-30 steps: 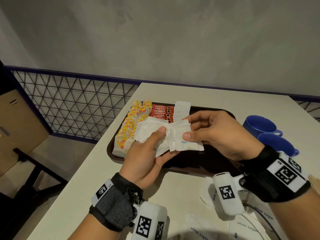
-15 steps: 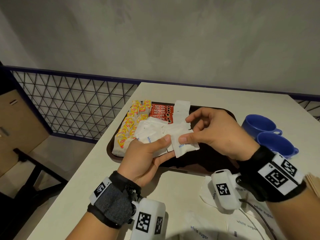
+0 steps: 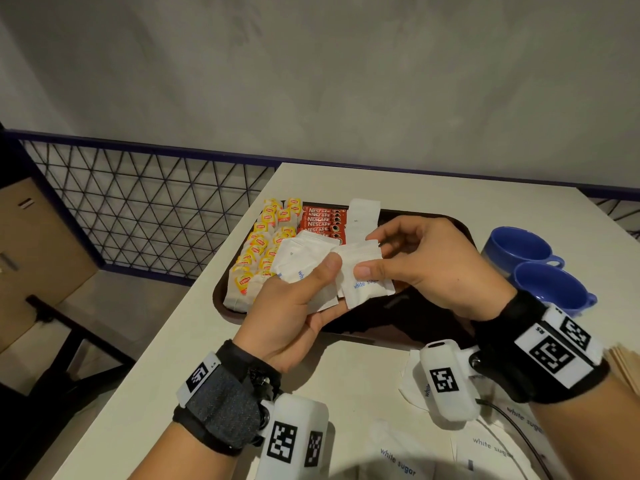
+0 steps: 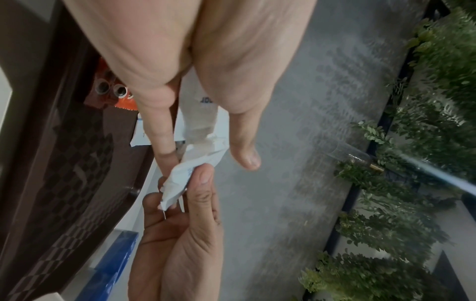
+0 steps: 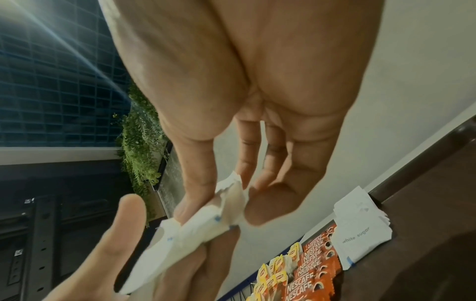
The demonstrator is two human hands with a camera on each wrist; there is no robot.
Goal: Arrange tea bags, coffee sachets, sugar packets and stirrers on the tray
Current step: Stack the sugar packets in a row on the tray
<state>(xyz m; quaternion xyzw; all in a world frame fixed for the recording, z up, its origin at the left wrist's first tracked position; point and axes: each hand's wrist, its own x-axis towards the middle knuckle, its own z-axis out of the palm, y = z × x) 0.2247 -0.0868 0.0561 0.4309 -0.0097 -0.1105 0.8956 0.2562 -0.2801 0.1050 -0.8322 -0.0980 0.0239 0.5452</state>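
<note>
Above tray: left hand clamps fanned sugar packets under curled thumb; right hand pinches one packet, thumb against forefinger. Since a second ago, pinched packet drawn slightly right — separation from the stack under way. Likely next: placement beside coffee sachets — tea bags already laid.

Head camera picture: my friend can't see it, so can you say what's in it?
Two hands hold white sugar packets above a dark brown tray: the left hand grips a fanned stack, the right hand pinches one packet. Yellow tea bags and red coffee sachets lie on the tray; two blue cups stand beside it.
</note>
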